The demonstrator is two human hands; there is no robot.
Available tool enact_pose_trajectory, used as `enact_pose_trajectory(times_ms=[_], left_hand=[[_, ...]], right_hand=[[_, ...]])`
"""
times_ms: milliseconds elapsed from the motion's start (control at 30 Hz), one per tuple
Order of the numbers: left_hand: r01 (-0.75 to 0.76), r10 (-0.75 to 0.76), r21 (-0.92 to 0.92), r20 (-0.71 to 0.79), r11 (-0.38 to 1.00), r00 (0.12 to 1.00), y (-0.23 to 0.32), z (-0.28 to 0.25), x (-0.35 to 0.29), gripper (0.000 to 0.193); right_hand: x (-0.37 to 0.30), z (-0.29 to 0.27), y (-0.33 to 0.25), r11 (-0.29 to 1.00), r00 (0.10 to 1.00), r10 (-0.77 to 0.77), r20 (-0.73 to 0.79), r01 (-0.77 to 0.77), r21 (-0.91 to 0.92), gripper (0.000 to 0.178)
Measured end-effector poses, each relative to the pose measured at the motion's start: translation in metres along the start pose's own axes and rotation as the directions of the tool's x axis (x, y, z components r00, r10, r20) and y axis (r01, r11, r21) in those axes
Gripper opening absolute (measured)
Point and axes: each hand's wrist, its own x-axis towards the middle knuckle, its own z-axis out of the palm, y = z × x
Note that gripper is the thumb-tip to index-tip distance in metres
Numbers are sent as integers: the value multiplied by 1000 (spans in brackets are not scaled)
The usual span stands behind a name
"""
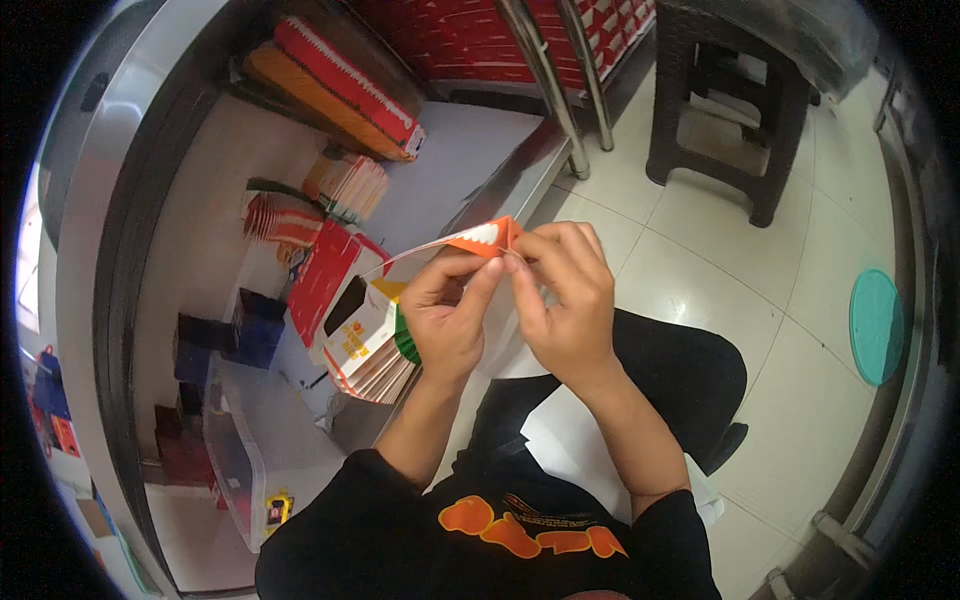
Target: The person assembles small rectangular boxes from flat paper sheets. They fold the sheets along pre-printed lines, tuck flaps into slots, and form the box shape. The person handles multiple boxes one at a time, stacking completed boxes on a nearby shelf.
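In front of my chest, both hands pinch an orange-and-white folded piece of thin card (484,238). My left hand (445,312) grips its lower edge between thumb and fingers. My right hand (568,295) is closed on the right end, where the card comes to a folded corner; the fingertips of both hands nearly meet there. A long pale edge of the card runs down to the left. Beside my left hand lies a stack of flat printed cartons (375,350), white, red and green, partly hidden by that hand.
On the metal-edged shelf at left stand red and orange bundles (340,85), smaller card stacks (345,183) and a clear plastic bin (235,450). White paper (580,440) lies on my lap. A dark plastic stool (730,110) and a teal round lid (877,328) are at right.
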Motion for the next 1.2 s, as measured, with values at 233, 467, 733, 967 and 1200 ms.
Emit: enact_pose_trajectory(times_ms=[233, 467, 733, 967, 1200], left_hand=[[-43, 43, 29, 0, 999, 999, -6, -3, 2, 8], [-78, 72, 111, 61, 991, 996, -3, -8, 6, 9], [-75, 69, -195, -39, 978, 997, -14, -4, 12, 19], [210, -284, -480, -88, 852, 955, -14, -45, 13, 22], [52, -77, -87, -318, 995, 945, -21, -60, 8, 20]], right_hand=[[4, 5, -4, 992, 998, -56, -7, 55, -115, 11], [-1, 11, 0, 997, 1000, 20, 7, -19, -77, 24], [-20, 40, -3, 982, 976, -67, 208, 101, -159, 61], [-3, 19, 4, 933, 914, 284, 290, -334, 137, 47], [-9, 18, -20, 776, 713, 488, 504, -619, 124, 29]])
